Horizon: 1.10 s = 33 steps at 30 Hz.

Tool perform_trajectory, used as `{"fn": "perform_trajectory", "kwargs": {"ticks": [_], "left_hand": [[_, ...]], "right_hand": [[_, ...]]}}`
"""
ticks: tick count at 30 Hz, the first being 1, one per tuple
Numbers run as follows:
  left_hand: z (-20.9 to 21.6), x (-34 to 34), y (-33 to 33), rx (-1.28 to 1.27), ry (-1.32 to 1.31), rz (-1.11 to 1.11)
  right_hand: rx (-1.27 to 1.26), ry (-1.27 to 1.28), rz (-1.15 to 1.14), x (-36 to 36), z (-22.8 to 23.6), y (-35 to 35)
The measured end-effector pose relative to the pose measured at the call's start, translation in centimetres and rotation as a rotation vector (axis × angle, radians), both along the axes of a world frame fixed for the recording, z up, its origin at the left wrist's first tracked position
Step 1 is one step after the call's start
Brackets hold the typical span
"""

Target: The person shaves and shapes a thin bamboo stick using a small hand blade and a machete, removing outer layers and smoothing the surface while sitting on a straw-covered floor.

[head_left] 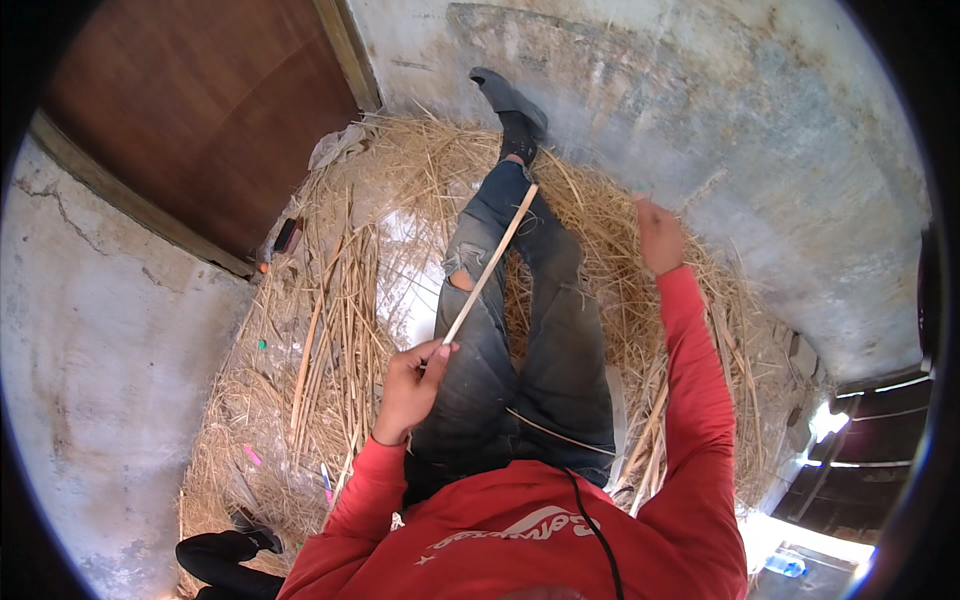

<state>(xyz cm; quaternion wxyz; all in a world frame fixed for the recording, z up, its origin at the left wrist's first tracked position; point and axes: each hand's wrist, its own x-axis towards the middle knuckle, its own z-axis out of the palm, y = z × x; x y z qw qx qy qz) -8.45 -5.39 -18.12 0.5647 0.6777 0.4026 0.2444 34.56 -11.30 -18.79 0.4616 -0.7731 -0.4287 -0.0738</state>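
Note:
My left hand point(408, 392) pinches the near end of a pale, thin wooden strip point(490, 265). The strip slants up and away over my dark trouser legs, its far end above the shin. Off to the right, my right hand point(660, 238) is raised over the straw-like shavings with its fingers closed. A small greenish bit shows by its fingertips, too small to name. One thin, bent strip point(560, 432) lies across my lap.
Straw-like shavings point(600, 210) cover the floor around my legs. Long strips point(335, 350) lie in a bundle at left. A brown door point(200, 100) and grey walls enclose the corner. Another person's dark-clothed leg point(225, 552) shows at lower left, a plastic bottle point(785, 565) at lower right.

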Motion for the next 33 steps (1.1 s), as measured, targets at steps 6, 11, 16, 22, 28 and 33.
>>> {"fn": "perform_trajectory", "kwargs": {"ticks": [6,11,16,22,28,33], "left_hand": [[0.5,1.9,1.1,0.193,-0.022,0.001],[0.9,2.5,1.0,0.283,0.004,0.006],[0.3,1.6,0.1,0.399,0.087,0.049],[0.5,2.0,0.0,0.552,0.153,0.082],[1.9,-0.6,-0.9,0.675,0.266,0.09],[2.3,1.0,-0.4,0.706,0.346,0.111]], "right_hand": [[-0.354,0.05,0.403,-15.2,5.7,0.0],[-0.435,-0.063,0.416,-17.4,4.0,0.9],[-0.461,-0.1,0.311,-12.2,2.5,2.5],[-0.552,-0.07,0.368,-16.3,3.6,0.4],[-0.559,0.122,0.089,-3.9,1.0,1.7],[-0.358,0.122,0.228,-10.8,5.3,-0.6]]}}
